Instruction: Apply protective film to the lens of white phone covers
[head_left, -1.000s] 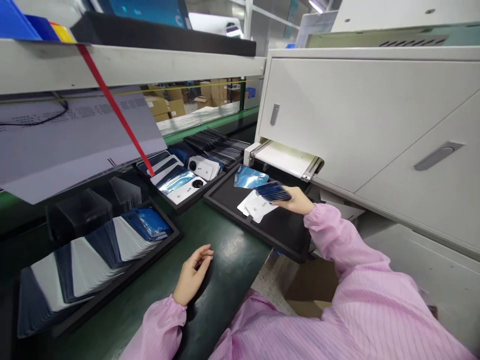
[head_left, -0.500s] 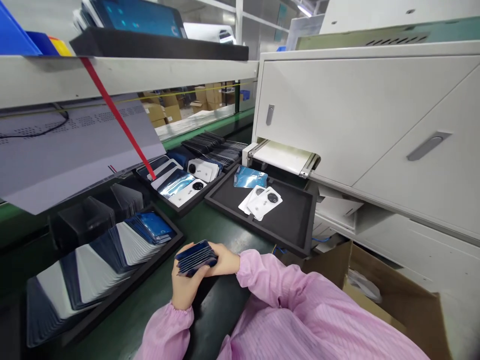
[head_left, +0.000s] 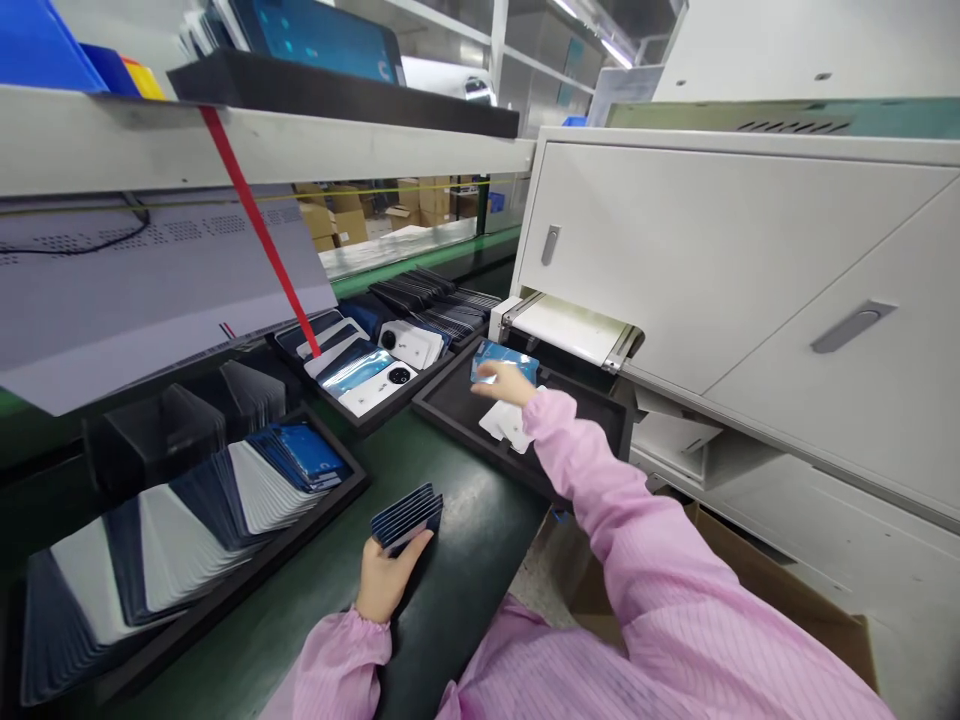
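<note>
My left hand (head_left: 386, 580) grips a small fanned stack of dark blue phone-back panels (head_left: 407, 518) above the green bench top. My right hand (head_left: 507, 383) is stretched out over a black foam tray (head_left: 450, 420). Its fingers are apart, and nothing shows between them. Just beyond it in the tray lies a shiny blue panel (head_left: 510, 356); whether the fingertips touch it I cannot tell. White phone-back panels (head_left: 504, 422) lie beneath and nearer to me, partly covered by my right hand and sleeve.
A long tray at left holds fanned rows of blue and white panels (head_left: 169, 545). Another tray (head_left: 360, 415) carries mixed panels. A conveyor belt (head_left: 570, 330) juts from the white machine cabinet (head_left: 697, 250). At lower right stands a cardboard box (head_left: 795, 610).
My right hand has left the stack and reached forward and right over the tray. The stack stays in my left hand, shifted slightly right. The view has also shifted a little.
</note>
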